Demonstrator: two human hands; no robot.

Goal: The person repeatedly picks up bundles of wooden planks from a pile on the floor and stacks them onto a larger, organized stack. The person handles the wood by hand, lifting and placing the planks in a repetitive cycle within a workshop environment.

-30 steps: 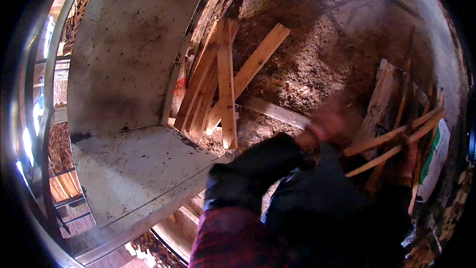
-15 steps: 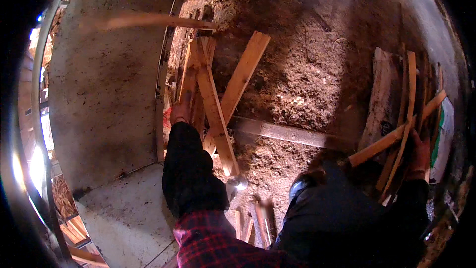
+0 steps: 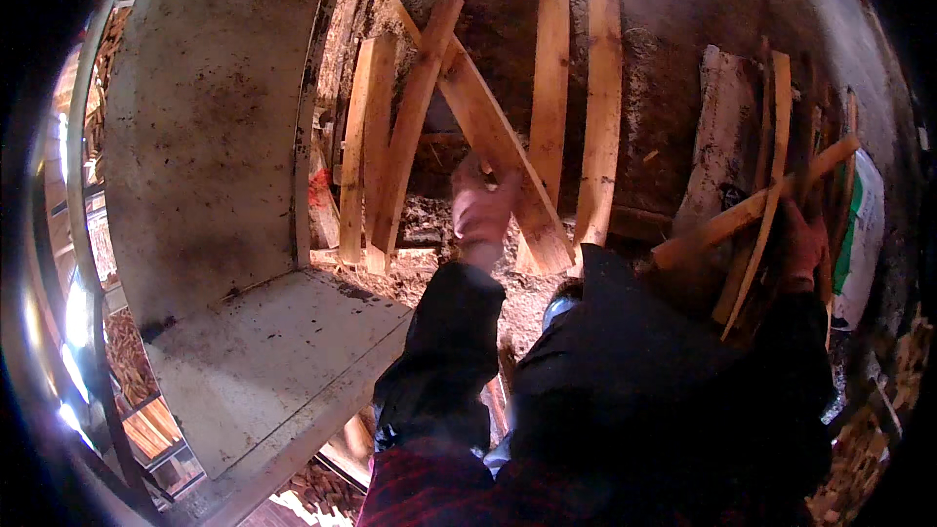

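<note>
My left hand (image 3: 481,210) is closed at the left edge of a wooden board (image 3: 498,141), which slants across the middle of the view. Another board (image 3: 418,122) crosses the upper part of this one. Two more boards, one (image 3: 550,88) and another (image 3: 598,117), lie side by side just to the right. My right hand (image 3: 803,246) is at the far right, against a bundle of thin wooden slats (image 3: 771,185) and a short slanting board (image 3: 747,210). Its fingers are partly hidden by the slats and shadow.
A dirty pale panel (image 3: 210,127) rises on the left, with a pale ledge (image 3: 283,361) at its foot. Narrow boards (image 3: 363,137) lean beside it. Crumbly debris covers the ground (image 3: 527,283). A white and green bag (image 3: 859,234) stands beyond the slats.
My left hand has moved right, from the boards by the panel to the slanting board. Two boards now lie side by side in the middle. My right hand stays at the slats.
</note>
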